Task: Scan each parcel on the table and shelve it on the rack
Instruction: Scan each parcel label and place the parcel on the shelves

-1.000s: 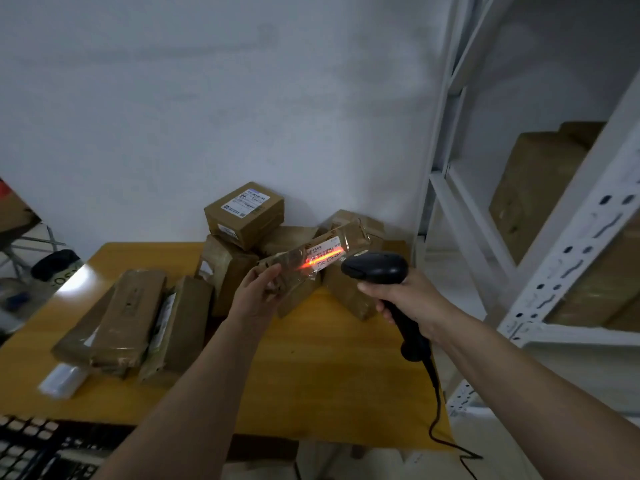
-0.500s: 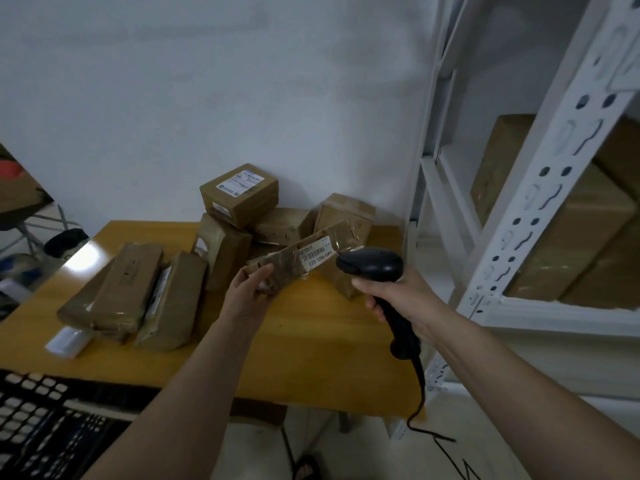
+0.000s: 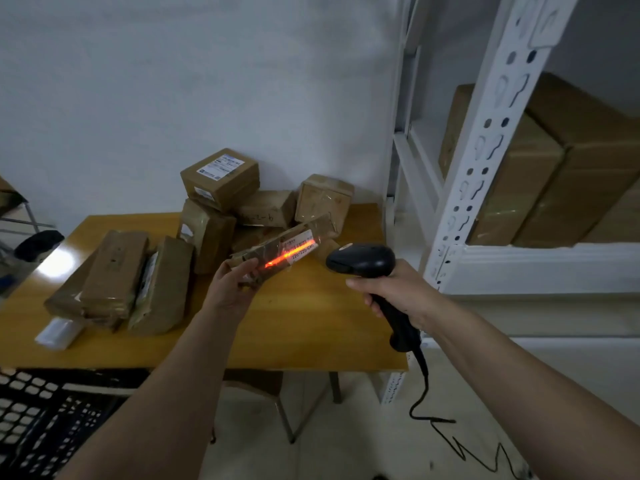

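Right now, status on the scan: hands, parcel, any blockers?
Left hand grips parcel over table. Right hand aims scanner, red beam on label. Rack at right, path unobstructed.

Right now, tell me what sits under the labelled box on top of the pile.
The labelled box rests on a tilted brown parcel and a flatter one. How they are propped below is hidden.
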Demonstrator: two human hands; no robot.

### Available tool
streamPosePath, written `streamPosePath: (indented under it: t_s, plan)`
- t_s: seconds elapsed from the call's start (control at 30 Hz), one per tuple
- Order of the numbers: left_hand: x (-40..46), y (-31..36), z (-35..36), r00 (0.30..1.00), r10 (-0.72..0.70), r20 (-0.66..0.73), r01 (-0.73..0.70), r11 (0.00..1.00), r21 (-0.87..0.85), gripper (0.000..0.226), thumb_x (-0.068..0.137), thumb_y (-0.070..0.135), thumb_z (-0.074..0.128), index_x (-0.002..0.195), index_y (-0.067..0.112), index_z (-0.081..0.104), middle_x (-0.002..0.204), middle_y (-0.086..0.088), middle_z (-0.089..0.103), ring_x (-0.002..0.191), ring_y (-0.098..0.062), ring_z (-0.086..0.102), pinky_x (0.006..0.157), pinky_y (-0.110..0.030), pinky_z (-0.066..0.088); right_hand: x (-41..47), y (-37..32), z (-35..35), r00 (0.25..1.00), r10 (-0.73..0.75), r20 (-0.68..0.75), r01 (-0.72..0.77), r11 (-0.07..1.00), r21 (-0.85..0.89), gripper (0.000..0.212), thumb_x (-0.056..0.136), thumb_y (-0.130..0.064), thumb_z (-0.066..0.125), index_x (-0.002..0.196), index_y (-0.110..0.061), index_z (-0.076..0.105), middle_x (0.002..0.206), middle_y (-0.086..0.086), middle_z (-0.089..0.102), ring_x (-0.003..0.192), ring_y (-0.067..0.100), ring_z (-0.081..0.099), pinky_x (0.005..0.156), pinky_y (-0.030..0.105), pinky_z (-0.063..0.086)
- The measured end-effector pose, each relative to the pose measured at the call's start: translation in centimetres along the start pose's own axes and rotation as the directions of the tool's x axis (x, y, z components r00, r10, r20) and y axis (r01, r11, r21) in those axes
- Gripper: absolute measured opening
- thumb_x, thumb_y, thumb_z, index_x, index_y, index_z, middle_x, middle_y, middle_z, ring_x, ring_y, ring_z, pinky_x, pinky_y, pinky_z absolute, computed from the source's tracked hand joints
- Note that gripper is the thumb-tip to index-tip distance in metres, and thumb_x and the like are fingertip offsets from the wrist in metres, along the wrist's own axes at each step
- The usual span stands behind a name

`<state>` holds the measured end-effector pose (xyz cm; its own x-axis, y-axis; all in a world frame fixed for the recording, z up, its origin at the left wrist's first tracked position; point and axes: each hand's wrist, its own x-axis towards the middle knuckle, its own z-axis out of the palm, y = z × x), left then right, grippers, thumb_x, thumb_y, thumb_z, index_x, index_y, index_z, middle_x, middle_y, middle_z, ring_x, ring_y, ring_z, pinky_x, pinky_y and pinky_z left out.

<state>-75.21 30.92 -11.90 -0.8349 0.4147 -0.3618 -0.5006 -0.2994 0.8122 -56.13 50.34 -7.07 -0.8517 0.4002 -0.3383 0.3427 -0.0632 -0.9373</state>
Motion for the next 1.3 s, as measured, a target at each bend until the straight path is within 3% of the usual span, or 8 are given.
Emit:
streamPosePath:
  t_s: [0.2,0.37,0.47,0.6,0.8,0.97,1.07,1.3]
  plan:
    - [-4.3,-1.3,-2.8,0.999,-0.051,-0.013,0.052,0.998,0.037,0.054,0.088,0.005,0.06,0.139,-0.001,0.044,0.145,-0.024,0.042,0.131,-0.035,0.046,0.094,-0.038,0.046,-3.9,1.5,2.1,0.999,0.047,-0.018,-0.047,0.999,0.005,0.018,0.079,-0.021,0.08,0.083,-0.009,0.067,0.053,0.001,0.06,0.046,0.011,0.055,0.049,0.024,0.048]
    - [-7.0,-3.4,-3.9,0.96,-0.274,-0.057,0.277,0.897,0.346,0.029,0.079,0.033,0.073,0.1,0.015,0.065,0.098,-0.01,0.062,0.088,-0.021,0.06,0.087,-0.04,0.045,-7.8,3.3,2.4,0.993,0.037,-0.109,-0.027,0.996,0.09,0.016,0.079,-0.02,0.08,0.077,-0.01,0.068,0.056,0.005,0.061,0.048,0.015,0.055,0.049,0.026,0.047]
    - [-8.7,-5.1,-2.6,0.908,-0.418,0.017,0.377,0.835,0.4,0.026,0.062,0.032,0.082,0.067,0.009,0.072,0.067,-0.007,0.067,0.059,-0.017,0.065,0.062,-0.03,0.055,-10.6,4.4,1.5,0.988,0.032,-0.151,-0.007,0.986,0.166,0.012,0.08,-0.017,0.079,0.078,-0.009,0.071,0.059,0.007,0.061,0.048,0.016,0.055,0.048,0.026,0.047]
    - [-10.4,-7.5,0.9,0.886,-0.464,-0.015,0.412,0.772,0.484,0.043,0.067,0.031,0.085,0.095,0.004,0.066,0.104,-0.019,0.065,0.095,-0.031,0.065,0.068,-0.038,0.055,-14.3,5.4,0.1,0.981,0.039,-0.191,0.005,0.975,0.223,0.019,0.082,-0.014,0.077,0.094,-0.001,0.071,0.061,0.009,0.06,0.05,0.017,0.054,0.05,0.028,0.046]
    - [-13.4,-8.8,7.7,0.84,-0.514,0.171,0.364,0.769,0.525,0.063,0.059,0.037,0.084,0.11,0.009,0.059,0.116,-0.021,0.063,0.106,-0.035,0.062,0.086,-0.043,0.053,-18.8,5.2,-3.6,0.953,-0.041,-0.302,0.127,0.954,0.272,0.014,0.083,-0.01,0.075,0.093,-0.003,0.067,0.059,0.01,0.058,0.049,0.019,0.051,0.048,0.028,0.044]
    - [-16.0,-10.5,14.2,0.823,-0.52,0.227,0.331,0.765,0.552,0.072,0.052,0.038,0.087,0.11,0.005,0.059,0.109,-0.018,0.066,0.099,-0.03,0.065,0.071,-0.038,0.054,-21.9,5.3,-7.9,0.919,-0.058,-0.391,0.19,0.933,0.306,0.02,0.084,-0.009,0.074,0.099,0.001,0.066,0.06,0.011,0.057,0.049,0.019,0.05,0.048,0.028,0.043]
    - [-17.8,-12.4,18.4,0.815,-0.537,0.219,0.351,0.758,0.549,0.076,0.049,0.037,0.089,0.109,0.002,0.059,0.108,-0.016,0.069,0.099,-0.029,0.064,0.079,-0.037,0.052,-23.9,5.8,-11.2,0.903,-0.06,-0.425,0.215,0.92,0.327,0.029,0.084,-0.01,0.074,0.107,0.004,0.065,0.061,0.011,0.056,0.049,0.019,0.05,0.049,0.029,0.042]
    - [-22.5,-17.5,28.5,0.791,-0.541,0.287,0.345,0.78,0.522,0.067,0.042,0.034,0.089,0.098,0.003,0.067,0.081,-0.01,0.076,0.082,-0.023,0.07,0.066,-0.028,0.054,-28.0,7.1,-21.0,0.858,-0.083,-0.507,0.272,0.91,0.312,0.014,0.081,-0.012,0.077,0.087,-0.002,0.069,0.058,0.01,0.057,0.047,0.019,0.051,0.047,0.027,0.044]
